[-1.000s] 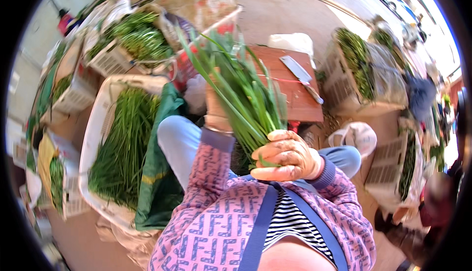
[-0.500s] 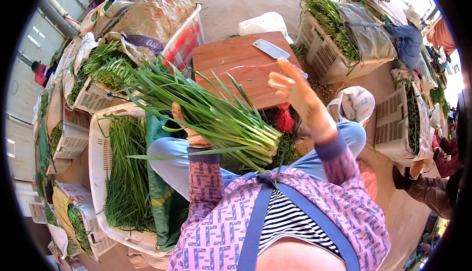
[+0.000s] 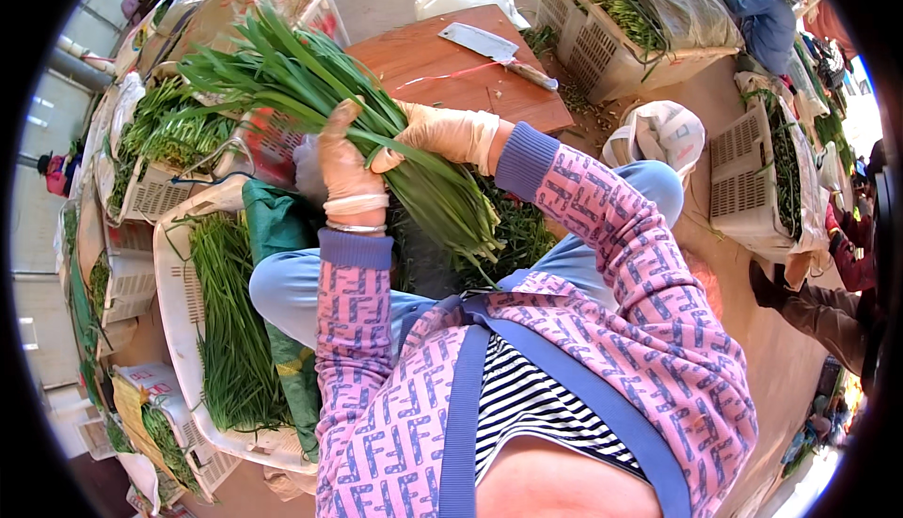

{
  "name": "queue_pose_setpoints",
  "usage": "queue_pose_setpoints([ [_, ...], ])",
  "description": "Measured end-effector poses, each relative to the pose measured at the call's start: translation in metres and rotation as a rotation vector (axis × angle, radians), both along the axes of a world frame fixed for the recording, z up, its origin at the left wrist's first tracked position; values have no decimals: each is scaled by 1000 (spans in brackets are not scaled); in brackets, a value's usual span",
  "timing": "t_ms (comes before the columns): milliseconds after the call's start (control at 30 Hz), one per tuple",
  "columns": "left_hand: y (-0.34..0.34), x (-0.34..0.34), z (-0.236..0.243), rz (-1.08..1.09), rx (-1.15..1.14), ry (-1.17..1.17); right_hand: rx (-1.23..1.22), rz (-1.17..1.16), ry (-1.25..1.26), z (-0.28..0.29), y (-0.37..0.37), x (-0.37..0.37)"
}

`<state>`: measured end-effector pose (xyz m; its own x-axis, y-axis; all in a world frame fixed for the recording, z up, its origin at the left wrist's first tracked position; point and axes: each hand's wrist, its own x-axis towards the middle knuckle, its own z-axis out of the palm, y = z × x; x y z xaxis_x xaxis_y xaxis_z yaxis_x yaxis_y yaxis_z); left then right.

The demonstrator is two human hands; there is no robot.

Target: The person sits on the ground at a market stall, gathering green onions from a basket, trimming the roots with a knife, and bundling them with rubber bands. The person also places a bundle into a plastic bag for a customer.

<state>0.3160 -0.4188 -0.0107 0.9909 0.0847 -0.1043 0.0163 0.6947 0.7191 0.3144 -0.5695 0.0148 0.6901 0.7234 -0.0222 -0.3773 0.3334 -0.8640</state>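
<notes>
A thick bunch of garlic chives (image 3: 315, 81) is held up in front of my lap, leaf tips toward the far left, pale stem ends toward me. My left hand (image 3: 350, 163), in a pale thin glove, is wrapped round its left side with the thumb up. Closing on the bunch from the right is my right hand (image 3: 428, 131), gloved too; its fingers are partly hidden by leaves. Beyond them, a cleaver (image 3: 478, 42) lies on a reddish wooden board (image 3: 404, 46), with a thin red string (image 3: 442, 77) across the board.
At my left a white crate (image 3: 179, 330) holds more chives, with a green sheet (image 3: 273, 212) over its edge. Loose greens (image 3: 513, 236) lie between my knees. A white sack (image 3: 658, 137) stands by my right knee. Filled crates (image 3: 602, 57) flank the board; a person (image 3: 767, 24) sits far right.
My right hand, raised and off the bunch before, has come down to the left and taken hold of it. The bunch has moved away and left, its stems pointing more downward.
</notes>
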Motion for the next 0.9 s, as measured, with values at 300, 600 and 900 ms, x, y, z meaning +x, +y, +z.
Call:
queue_pose_setpoints([
  [300,3,-20,-21,-149,13,1,-905,0,-620,12,-20,9],
  [600,22,-19,-19,101,-151,91,-1124,165,-1195,41,12,-2],
  [900,90,-42,-16,282,-157,-33,-907,-770,-1425,21,-100,-63],
])
